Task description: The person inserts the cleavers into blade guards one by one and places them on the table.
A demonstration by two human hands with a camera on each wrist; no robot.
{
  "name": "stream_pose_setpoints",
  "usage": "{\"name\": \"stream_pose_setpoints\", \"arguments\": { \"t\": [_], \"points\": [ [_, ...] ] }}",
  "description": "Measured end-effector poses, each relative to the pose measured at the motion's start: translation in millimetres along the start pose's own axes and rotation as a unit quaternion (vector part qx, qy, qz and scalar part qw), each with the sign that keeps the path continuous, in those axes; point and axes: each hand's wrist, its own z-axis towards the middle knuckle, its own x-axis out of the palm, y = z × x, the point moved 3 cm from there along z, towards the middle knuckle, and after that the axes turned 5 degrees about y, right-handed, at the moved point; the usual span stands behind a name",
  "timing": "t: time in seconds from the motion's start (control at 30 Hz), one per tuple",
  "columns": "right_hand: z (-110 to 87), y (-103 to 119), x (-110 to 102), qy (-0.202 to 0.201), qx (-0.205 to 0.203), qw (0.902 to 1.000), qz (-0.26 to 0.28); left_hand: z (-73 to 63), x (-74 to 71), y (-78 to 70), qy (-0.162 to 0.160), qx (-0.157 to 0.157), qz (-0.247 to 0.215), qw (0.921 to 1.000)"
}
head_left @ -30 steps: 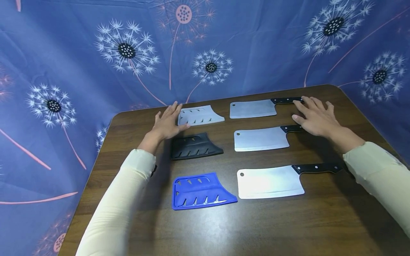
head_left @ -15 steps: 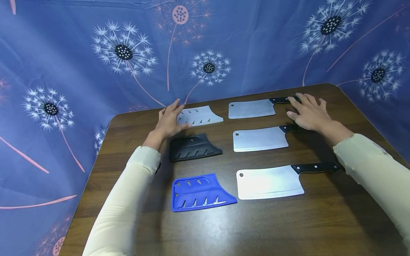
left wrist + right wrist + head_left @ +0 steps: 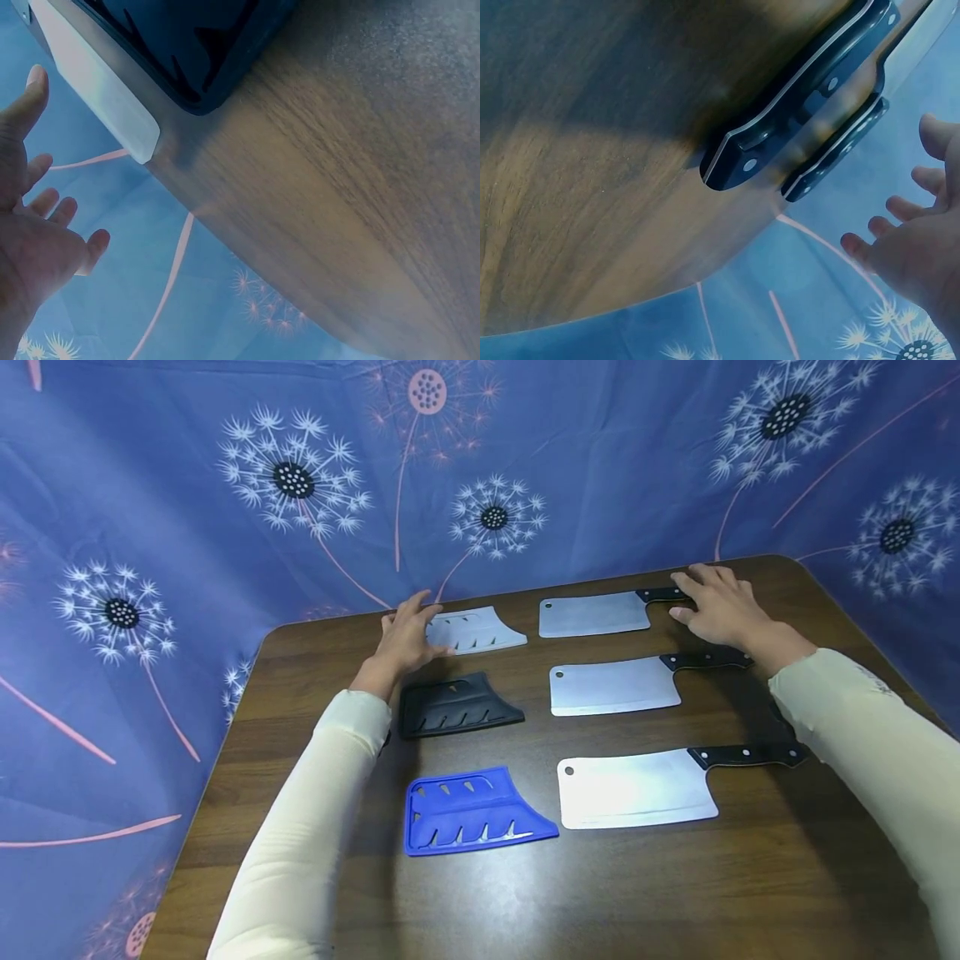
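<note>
At the table's far side, my left hand (image 3: 407, 641) reaches over the left end of a white blade guard (image 3: 480, 630). Its fingers are spread, and in the left wrist view they curve loosely with nothing between them. Over on the right, my right hand (image 3: 723, 612) hovers by the black handle of the far cleaver (image 3: 594, 615), covering the handle's end in the head view. Those fingers are relaxed and apart from the handle in the right wrist view. The middle cleaver (image 3: 615, 687) lies just nearer, its handle (image 3: 802, 105) below my right palm.
A black blade guard (image 3: 457, 706) and a blue blade guard (image 3: 476, 812) lie in the left column. The near cleaver (image 3: 637, 791) lies right of the blue one. All rest on a brown wooden table (image 3: 480, 910), with a blue dandelion-print cloth (image 3: 600, 460) behind.
My left hand has shifted slightly right over the white guard. The right hand has moved left and farther back along the far cleaver's handle, uncovering the middle cleaver's handle. Guards and cleavers stay put.
</note>
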Motion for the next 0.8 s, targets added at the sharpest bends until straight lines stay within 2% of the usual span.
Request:
{"name": "stream_pose_setpoints", "arguments": {
  "t": [0.27, 0.6, 0.8],
  "points": [
    [10.5, -9, 2, -0.001, 0.020, 0.9998, 0.002, 9.9, 7.9, 2.0, 0.066, -0.055, -0.014, 0.9962],
    [19.9, -17, 4, 0.017, 0.051, 0.9985, -0.013, 19.6, 16.9, 6.3, 0.120, -0.083, -0.002, 0.9893],
    [25.4, -18, 3, 0.024, 0.058, 0.9977, -0.025, 25.8, 20.9, 4.5, 0.139, -0.087, 0.015, 0.9863]
  ]
}}
